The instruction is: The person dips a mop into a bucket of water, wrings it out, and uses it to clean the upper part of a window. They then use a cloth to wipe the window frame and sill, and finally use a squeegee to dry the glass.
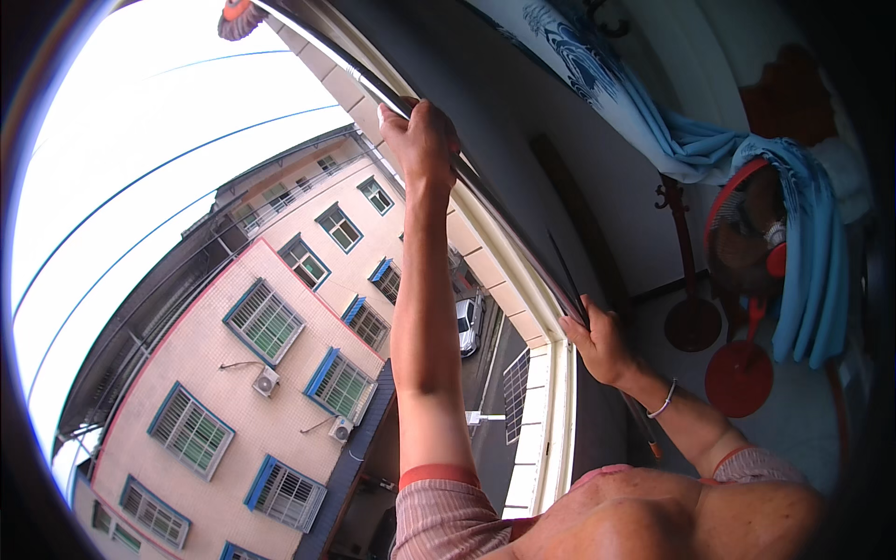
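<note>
My left hand (420, 140) reaches up at the open window, its fingers wrapped round the dark pole of a long-handled brush. The brush head (241, 19), orange with greyish bristles, shows at the top against the sky, partly cut off by the picture's edge. Lower and to the right, my right hand (600, 347) is closed round a dark stick (566, 268), seemingly the same pole. Below that hand appears an orange-tipped end (656, 451). Part of the pole's run between my hands blends into the dark window edge.
The pale window frame (558, 420) runs along my left side. Indoors on the right are a blue patterned curtain (812, 271), a red standing fan (747, 219) and its round base (739, 378). Outside stand a tiled building (322, 271) and a parked car (469, 322).
</note>
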A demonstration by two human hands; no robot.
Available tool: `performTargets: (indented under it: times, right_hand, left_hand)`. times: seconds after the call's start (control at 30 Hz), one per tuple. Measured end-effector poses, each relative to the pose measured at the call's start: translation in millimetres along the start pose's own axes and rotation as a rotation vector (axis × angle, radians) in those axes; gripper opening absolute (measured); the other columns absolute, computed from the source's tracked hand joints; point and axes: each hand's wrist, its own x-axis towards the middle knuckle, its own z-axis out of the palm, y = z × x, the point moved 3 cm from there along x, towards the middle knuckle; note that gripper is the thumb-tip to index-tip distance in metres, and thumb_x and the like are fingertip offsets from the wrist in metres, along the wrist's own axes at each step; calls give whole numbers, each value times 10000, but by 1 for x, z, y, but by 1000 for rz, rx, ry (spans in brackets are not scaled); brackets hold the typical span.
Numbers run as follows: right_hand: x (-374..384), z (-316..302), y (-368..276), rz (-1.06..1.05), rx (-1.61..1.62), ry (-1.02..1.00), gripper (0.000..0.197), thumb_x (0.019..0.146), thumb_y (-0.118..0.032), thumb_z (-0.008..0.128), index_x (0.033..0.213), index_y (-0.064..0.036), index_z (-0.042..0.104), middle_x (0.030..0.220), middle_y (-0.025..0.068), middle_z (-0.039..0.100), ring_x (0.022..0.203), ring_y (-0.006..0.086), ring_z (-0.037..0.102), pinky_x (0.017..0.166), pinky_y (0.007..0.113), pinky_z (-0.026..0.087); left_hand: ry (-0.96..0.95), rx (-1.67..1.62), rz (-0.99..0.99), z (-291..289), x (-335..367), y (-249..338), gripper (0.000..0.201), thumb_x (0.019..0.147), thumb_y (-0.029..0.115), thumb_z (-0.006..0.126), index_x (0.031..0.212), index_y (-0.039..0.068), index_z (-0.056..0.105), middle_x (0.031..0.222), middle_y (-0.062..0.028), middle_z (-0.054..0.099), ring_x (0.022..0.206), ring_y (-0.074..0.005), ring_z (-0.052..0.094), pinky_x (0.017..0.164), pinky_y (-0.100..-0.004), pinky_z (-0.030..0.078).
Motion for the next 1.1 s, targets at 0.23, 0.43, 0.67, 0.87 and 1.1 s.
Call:
performTargets:
  times: [0.23, 0.43, 0.67, 0.87, 1.1]
  right_hand:
    - [-19, -19, -6, -77, -46, -82, 203, 939, -176, 569, 913, 5, 479, 585, 186, 499, 508, 323, 556, 473, 337, 400]
    - [-53, -19, 1, 148, 237, -318, 242, 970, -244, 519, 967, -3, 504, 548, 77, 491, 479, 136, 515, 462, 309, 383]
    - [-25, 27, 17, 176, 230, -310, 259, 982, -255, 486, 947, -13, 571, 552, -8, 444, 510, 60, 419, 462, 283, 356]
    - [166, 66, -31, 160, 389, -191, 359, 984, -387, 465, 742, -125, 425, 510, -76, 339, 395, 28, 299, 347, 217, 235]
    - [250, 117, -100, 286, 622, -286, 376, 978, -424, 447, 784, -102, 424, 558, -52, 330, 397, 48, 284, 348, 228, 227]
  left_hand:
    - [18, -145, 155, 1, -44, 33, 105, 933, 58, 481, 921, 84, 380, 570, 5, 361, 399, -68, 352, 330, -213, 311]
    - [62, -164, 84, -30, -57, 24, 168, 952, 131, 529, 931, 76, 372, 528, 4, 374, 355, -85, 371, 296, -219, 303]
    - [25, -102, -12, -72, 12, 0, 247, 932, 142, 579, 1007, 62, 358, 645, -31, 467, 481, -98, 462, 404, -241, 370]
    - [-50, -46, -65, -36, 10, -25, 192, 953, 188, 545, 1033, 96, 397, 671, -26, 483, 484, -147, 503, 433, -284, 454]
    - [64, 284, -93, -77, 107, 13, 372, 928, 151, 535, 1153, 37, 263, 723, -93, 472, 508, -159, 492, 422, -325, 458]
